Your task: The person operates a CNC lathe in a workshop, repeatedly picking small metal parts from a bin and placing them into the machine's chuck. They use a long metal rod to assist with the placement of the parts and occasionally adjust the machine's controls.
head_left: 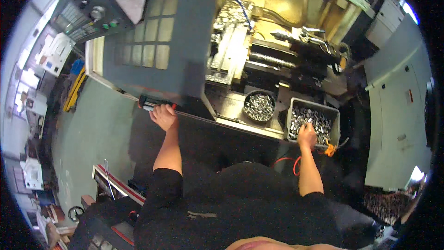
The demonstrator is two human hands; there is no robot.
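My left hand (164, 116) is at the lower edge of the machine's grey sliding door (189, 55). Its fingers curl over a dark object with a pale end and a red tip (147, 103), whose kind I cannot make out. At the right, my right hand (307, 136) reaches into a grey plastic bin (337, 132) full of small shiny metal parts (298, 113). Those fingers are closed together among the parts, and what they pinch is hidden. Left of the bin, a round black container (245, 104) holds more small metal pieces (259, 107).
The lit lathe interior (277, 18) lies beyond the bins, with chips and a tool turret (319, 41). A control panel (92, 14) hangs upper left. An orange fitting (330, 150) and a red hose (296, 166) are by the bin. A grey cabinet (397, 111) stands right.
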